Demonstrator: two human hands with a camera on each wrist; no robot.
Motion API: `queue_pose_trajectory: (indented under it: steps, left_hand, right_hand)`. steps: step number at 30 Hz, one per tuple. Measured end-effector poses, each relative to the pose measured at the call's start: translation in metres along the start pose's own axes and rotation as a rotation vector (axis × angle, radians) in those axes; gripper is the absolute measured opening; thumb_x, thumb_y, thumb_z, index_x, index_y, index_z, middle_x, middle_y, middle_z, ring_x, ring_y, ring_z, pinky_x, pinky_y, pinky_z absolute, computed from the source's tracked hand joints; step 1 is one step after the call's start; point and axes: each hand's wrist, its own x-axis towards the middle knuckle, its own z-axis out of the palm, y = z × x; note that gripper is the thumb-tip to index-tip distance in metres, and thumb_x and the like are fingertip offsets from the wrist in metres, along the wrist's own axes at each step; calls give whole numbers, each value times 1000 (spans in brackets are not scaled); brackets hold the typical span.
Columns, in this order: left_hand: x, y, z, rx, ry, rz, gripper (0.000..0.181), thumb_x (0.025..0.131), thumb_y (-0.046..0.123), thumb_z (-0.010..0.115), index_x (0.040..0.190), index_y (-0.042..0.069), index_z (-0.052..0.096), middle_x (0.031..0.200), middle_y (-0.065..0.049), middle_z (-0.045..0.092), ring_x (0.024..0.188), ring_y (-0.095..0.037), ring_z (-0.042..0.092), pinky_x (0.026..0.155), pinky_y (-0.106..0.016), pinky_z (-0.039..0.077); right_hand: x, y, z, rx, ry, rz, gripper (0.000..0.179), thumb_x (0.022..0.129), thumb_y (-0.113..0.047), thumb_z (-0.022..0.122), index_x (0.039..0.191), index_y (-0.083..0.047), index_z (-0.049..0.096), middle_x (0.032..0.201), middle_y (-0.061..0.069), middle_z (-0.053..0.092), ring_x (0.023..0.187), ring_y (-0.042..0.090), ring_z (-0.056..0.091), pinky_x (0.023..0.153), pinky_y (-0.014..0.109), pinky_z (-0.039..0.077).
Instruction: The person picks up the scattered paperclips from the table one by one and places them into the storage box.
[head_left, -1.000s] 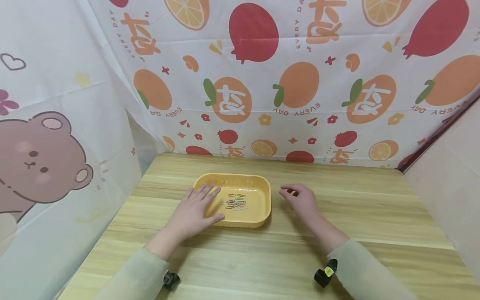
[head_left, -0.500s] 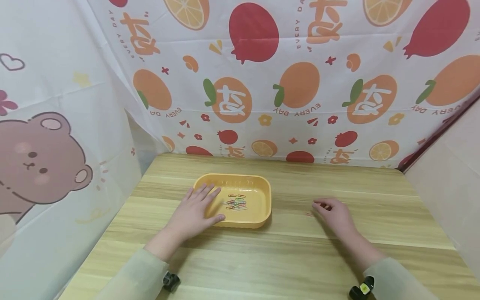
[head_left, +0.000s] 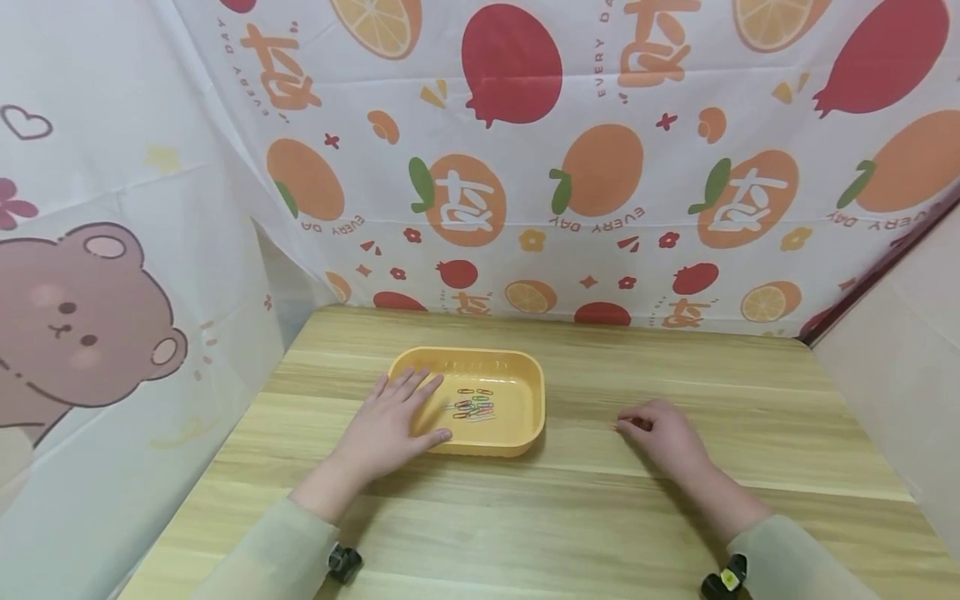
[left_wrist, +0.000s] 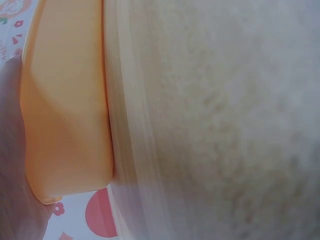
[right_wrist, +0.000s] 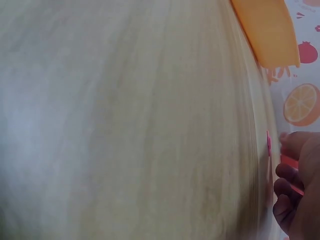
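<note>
My left hand (head_left: 386, 421) lies spread over the left side of the yellow tray (head_left: 517, 446), with fingers straight and thumb over the near rim. Inside the tray is a small heap of coloured paper clips (head_left: 474, 407). In the left wrist view that hand (left_wrist: 15, 165) is against the tray wall (left_wrist: 70, 115). To the tray's right, my right hand (head_left: 671, 437) is low over the table with curled fingers. At its fingertips lies a small pinkish paper clip (head_left: 613, 427). The right wrist view has this clip (right_wrist: 269, 143) on the table beside the thumb; whether it is pinched is unclear.
The wooden table (head_left: 480, 517) ends at a white cloth (head_left: 525, 192) printed with fruit. A bear-printed cloth (head_left: 82, 317) hangs on the left. A plain pale panel (head_left: 900, 375) borders the right side. Each sleeve carries a small black camera.
My right hand moved right, away from the tray, bringing the small clip on the table into view, then shifted slightly left to it. My left hand has stayed on the tray.
</note>
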Motion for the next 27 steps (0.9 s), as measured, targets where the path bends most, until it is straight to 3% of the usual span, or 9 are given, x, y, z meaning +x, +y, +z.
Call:
queue_pose_trajectory:
  steps: [10, 18, 27]
  left_hand:
    - [2, 0, 2, 0, 6, 5, 87, 86, 69, 60, 155, 22, 37, 159, -10, 34, 148, -34, 24, 120, -58, 9]
    - [2, -1, 4, -4, 12, 1, 87, 86, 70, 59, 155, 22, 36, 159, -9, 34, 148, -33, 24, 121, -57, 8]
    - [1, -1, 5, 1, 14, -1, 88, 85, 69, 61, 155, 22, 36, 159, -9, 33, 148, -33, 23, 120, -57, 8]
  right_hand:
    - [1, 2, 2, -86, -21, -22, 15, 89, -28, 75, 99, -17, 80, 92, -5, 68, 87, 16, 63, 77, 42, 55]
    - [3, 2, 6, -92, -19, -58, 13, 89, -25, 76, 98, -17, 80, 89, -5, 67, 83, 14, 62, 73, 38, 54]
    - [5, 2, 5, -97, -53, -45, 12, 90, -27, 74, 97, -19, 80, 87, -8, 64, 78, 9, 57, 69, 34, 51]
